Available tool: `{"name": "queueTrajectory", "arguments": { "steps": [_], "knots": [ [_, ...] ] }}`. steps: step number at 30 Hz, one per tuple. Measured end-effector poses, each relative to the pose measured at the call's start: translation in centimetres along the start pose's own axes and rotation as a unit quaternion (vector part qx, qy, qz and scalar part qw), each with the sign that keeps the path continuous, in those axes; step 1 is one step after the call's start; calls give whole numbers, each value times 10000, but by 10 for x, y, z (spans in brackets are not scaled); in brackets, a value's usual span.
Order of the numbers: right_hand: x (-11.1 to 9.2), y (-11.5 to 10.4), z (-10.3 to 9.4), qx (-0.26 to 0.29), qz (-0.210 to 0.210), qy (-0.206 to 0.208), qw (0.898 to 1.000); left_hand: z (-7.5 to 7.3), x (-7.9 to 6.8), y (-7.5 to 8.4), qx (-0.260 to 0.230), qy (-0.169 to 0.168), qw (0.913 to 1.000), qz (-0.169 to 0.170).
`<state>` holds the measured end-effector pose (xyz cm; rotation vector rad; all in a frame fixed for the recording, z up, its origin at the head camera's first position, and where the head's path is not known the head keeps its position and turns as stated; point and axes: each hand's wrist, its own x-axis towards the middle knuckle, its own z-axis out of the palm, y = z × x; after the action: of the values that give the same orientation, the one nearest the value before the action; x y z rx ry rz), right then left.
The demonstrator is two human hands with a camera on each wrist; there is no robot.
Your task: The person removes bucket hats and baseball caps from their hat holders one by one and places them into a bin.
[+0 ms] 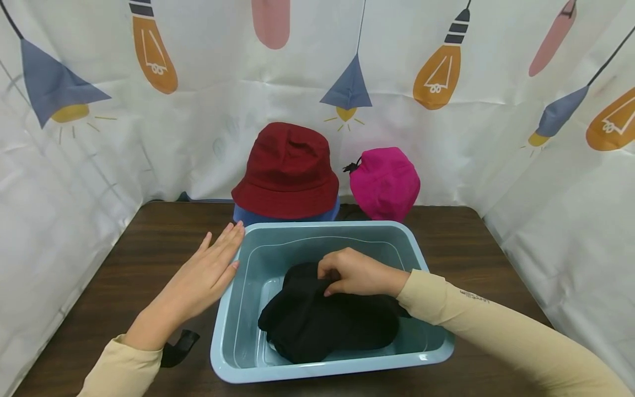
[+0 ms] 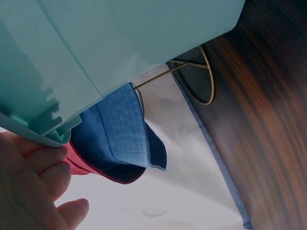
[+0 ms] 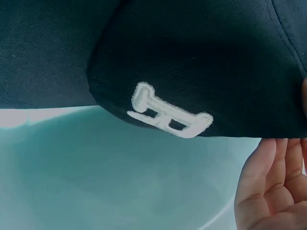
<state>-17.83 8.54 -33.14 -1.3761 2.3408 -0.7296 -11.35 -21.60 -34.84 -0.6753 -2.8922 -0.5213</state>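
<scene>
- blk cap (image 1: 327,325) in blue bin (image 1: 327,372), long axis approx. L–R; R hand (image 1: 359,273) nearer, over cap's far side, pinching cloth; L hand (image 1: 203,275) straight-fingered at L rim, grasping nothing, cap to its R
- R wrist cam shows white emblem (image 3: 177,110) on cap, hidden in head view; L wrist cam adds gold wire (image 2: 213,81)

Hands at a light blue bin (image 1: 322,370), lower centre, black cap (image 1: 337,325) inside.
The left hand (image 1: 205,273), left of centre, touches its rim; the right hand (image 1: 361,272), at centre, pinches the cap. Upper centre: red bucket hat (image 1: 288,171), pink hat (image 1: 386,184).
</scene>
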Motion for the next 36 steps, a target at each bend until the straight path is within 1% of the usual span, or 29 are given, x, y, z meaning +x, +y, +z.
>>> {"name": "queueTrajectory", "arguments": {
  "steps": [5, 13, 20, 26, 36],
  "knots": [
    [5, -2, 5, 44, 84, -93, 9999, -1, 0, 0, -39, -15, 10000, -3],
    [11, -5, 11, -89, 189, -271, 9994, -1, -1, 0, -47, 14, 10000, 28],
    [12, -2, 20, -97, 240, -414, 9988, 0, 0, 0, -74, -6, 10000, 18],
    [13, -2, 21, -61, 209, -502, 9985, 1, -1, -2, -78, 46, 10000, 38],
    [13, -4, 19, -57, 204, -491, 9986, 1, -1, -2, -121, 73, 9999, 48]
  ]
}}
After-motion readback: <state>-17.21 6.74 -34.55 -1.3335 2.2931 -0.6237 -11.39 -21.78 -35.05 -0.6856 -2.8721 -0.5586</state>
